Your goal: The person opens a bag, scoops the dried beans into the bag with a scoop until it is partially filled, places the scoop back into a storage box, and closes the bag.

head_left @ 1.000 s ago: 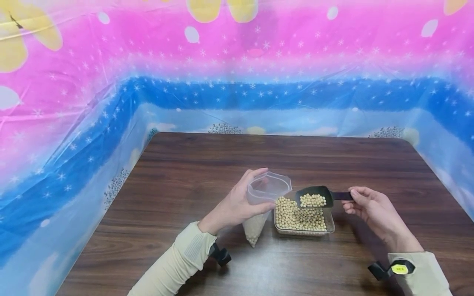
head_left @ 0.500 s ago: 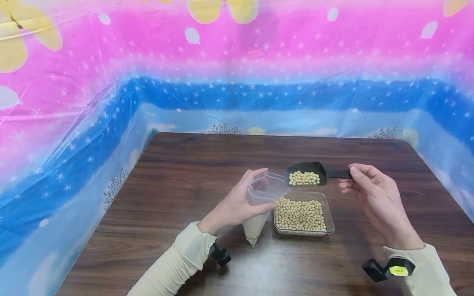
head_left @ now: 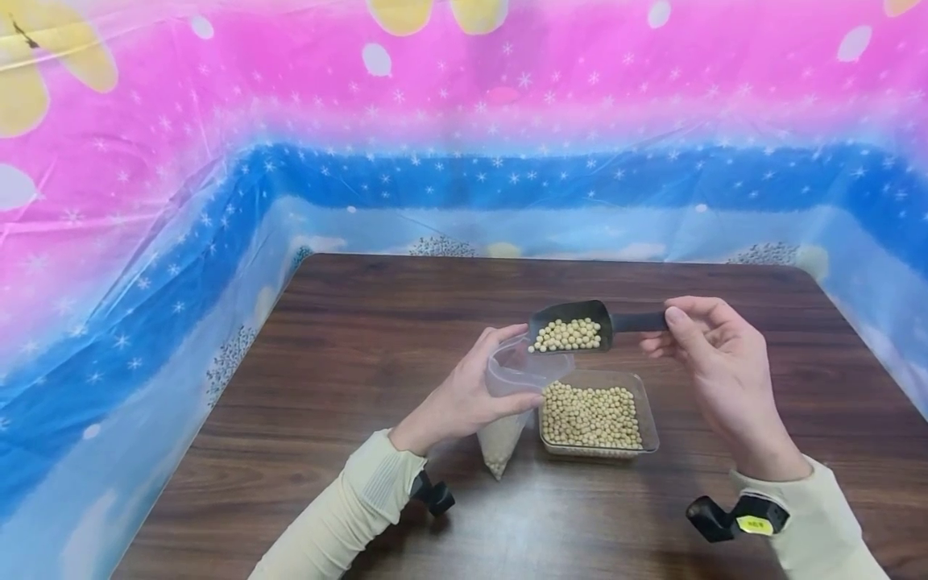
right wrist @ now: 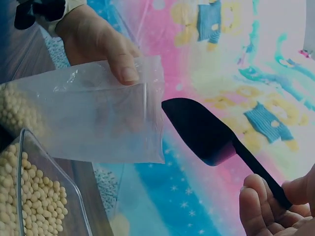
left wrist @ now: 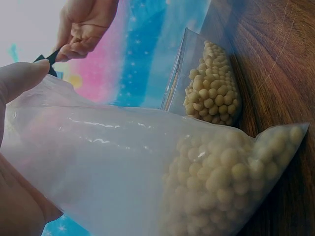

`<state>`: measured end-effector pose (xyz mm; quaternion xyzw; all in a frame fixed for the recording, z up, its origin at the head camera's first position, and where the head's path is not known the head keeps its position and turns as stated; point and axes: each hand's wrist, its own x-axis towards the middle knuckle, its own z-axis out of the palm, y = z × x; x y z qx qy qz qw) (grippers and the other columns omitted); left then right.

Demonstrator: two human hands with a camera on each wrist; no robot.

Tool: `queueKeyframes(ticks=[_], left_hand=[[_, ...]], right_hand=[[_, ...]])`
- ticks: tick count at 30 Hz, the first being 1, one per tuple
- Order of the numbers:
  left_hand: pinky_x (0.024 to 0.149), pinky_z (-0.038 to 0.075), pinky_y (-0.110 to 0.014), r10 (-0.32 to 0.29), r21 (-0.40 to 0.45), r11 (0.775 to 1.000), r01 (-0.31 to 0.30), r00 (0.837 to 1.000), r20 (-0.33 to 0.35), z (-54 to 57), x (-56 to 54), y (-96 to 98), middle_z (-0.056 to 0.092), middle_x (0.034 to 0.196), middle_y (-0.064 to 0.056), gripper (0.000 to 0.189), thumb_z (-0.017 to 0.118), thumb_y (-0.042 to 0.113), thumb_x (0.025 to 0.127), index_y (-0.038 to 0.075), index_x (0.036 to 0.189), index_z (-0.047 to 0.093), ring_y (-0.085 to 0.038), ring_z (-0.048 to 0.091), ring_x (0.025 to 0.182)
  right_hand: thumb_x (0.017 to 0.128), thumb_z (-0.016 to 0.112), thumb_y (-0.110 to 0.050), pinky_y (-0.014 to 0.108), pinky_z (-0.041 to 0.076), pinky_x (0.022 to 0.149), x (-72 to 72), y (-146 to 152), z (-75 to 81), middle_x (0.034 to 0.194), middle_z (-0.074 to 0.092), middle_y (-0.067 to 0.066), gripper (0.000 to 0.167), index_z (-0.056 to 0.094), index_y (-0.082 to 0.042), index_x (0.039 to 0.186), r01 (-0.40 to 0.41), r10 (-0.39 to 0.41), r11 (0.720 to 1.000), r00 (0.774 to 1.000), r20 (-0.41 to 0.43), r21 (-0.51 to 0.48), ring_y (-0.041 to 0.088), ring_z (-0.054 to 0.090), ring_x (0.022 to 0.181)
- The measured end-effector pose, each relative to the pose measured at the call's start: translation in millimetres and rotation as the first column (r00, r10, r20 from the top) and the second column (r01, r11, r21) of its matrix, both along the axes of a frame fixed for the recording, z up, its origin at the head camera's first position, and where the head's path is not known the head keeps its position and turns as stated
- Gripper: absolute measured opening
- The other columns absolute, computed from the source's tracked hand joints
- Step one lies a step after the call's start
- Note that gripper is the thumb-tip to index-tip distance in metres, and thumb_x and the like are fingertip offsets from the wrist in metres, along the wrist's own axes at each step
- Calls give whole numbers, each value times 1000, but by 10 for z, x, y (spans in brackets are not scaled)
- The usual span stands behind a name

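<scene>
My left hand [head_left: 467, 391] grips a clear plastic bag [left wrist: 113, 147] near its top, thumb and fingers spread round the mouth so it gapes. Soybeans [left wrist: 211, 182] fill the bag's lower part, which hangs down close to the table. By its handle end my right hand [head_left: 725, 370] pinches a black scoop [right wrist: 197, 130]. Soybeans [head_left: 569, 334] lie in the scoop's bowl, and its front lip is right over the bag's mouth. Below the scoop, a clear rectangular container [head_left: 648, 411] holds many more soybeans, just right of the bag.
A dark wood-grain table [head_left: 362, 322] carries the container. Around its far and side edges hangs a pink and blue patterned cloth [head_left: 464, 185]. Black wrist cameras [head_left: 710, 518] sit on both sleeves.
The scoop, loaded with soybeans, has risen from above the container and moved left and away to the bag's mouth. My left hand and the bag have stayed nearly still.
</scene>
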<state>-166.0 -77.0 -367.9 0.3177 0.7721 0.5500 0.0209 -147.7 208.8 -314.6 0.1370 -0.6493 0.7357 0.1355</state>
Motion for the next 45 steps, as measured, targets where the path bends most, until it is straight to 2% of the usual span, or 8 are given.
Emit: queueKeyframes(ticks=[10, 17, 21, 28, 30, 37, 41, 45], left_hand=[[108, 36, -40, 42, -64, 997, -47, 997, -71, 25, -4, 39, 43, 139, 4, 80, 80, 30, 81, 23, 147, 35, -10, 45, 126], [105, 40, -37, 26, -61, 998, -31, 997, -73, 45, -14, 60, 46, 135, 1, 81, 81, 26, 81, 14, 147, 35, -10, 48, 121], [102, 43, -36, 17, -48, 999, -21, 996, -93, 47, -18, 65, 47, 134, -1, 81, 81, 23, 81, 10, 146, 35, -11, 50, 118], [97, 47, -33, 17, -21, 1000, -18, 996, -82, 28, -5, 60, 48, 131, -3, 79, 81, 20, 80, 13, 146, 36, -13, 53, 113], [96, 48, -32, 13, -18, 1000, -14, 998, -66, 22, -4, 54, 50, 130, -4, 80, 81, 19, 81, 12, 146, 36, -14, 55, 113], [95, 49, -31, 16, -27, 1000, -16, 1000, -12, 26, -10, -23, 56, 129, -3, 81, 80, 21, 82, 12, 147, 33, -12, 59, 109], [96, 49, -32, 17, -14, 1000, -17, 1000, 25, 25, -4, -82, 58, 127, 0, 79, 80, 20, 82, 16, 147, 34, -10, 58, 110], [94, 50, -32, -4, 26, 1000, 2, 999, 54, -4, 5, -94, 58, 127, 0, 78, 79, 18, 83, 15, 147, 35, -11, 59, 110]], right_hand=[[96, 57, 0, 21, 56, 67, 28, 22, 47, 78, 71, 8, 15, 58, 7, 109, 187, -131, 944, 968, -212, 272, 16, 68, 68], [91, 60, 8, 16, 41, 56, 129, 13, 131, 76, 68, -1, 17, 62, 5, 108, 371, -179, 812, 893, -414, 451, 6, 62, 70], [88, 62, 12, 17, 34, 54, 185, -18, 165, 78, 66, -9, 19, 64, 5, 106, 419, -167, 776, 857, -487, 471, 3, 59, 71], [89, 63, 9, 11, 42, 61, 229, 76, 235, 82, 68, 0, 16, 63, 11, 104, 485, -220, 772, 810, -544, 410, 2, 62, 75], [91, 63, 4, 10, 40, 59, 250, 166, 257, 82, 68, -1, 17, 64, 10, 106, 527, -266, 736, 802, -535, 424, -1, 60, 74], [90, 65, 0, 7, 43, 56, 249, 332, 68, 84, 68, -1, 13, 65, -1, 103, 490, -212, 578, 862, -460, 653, -6, 55, 66], [89, 67, 0, 11, 40, 49, 253, 297, -159, 82, 69, 4, 15, 65, -6, 102, 437, -154, 523, 893, -423, 732, 0, 51, 56], [92, 66, -7, 14, 38, 51, 284, 311, -311, 83, 69, 2, 11, 65, -11, 102, 380, -207, 511, 925, -318, 771, 3, 53, 59]])
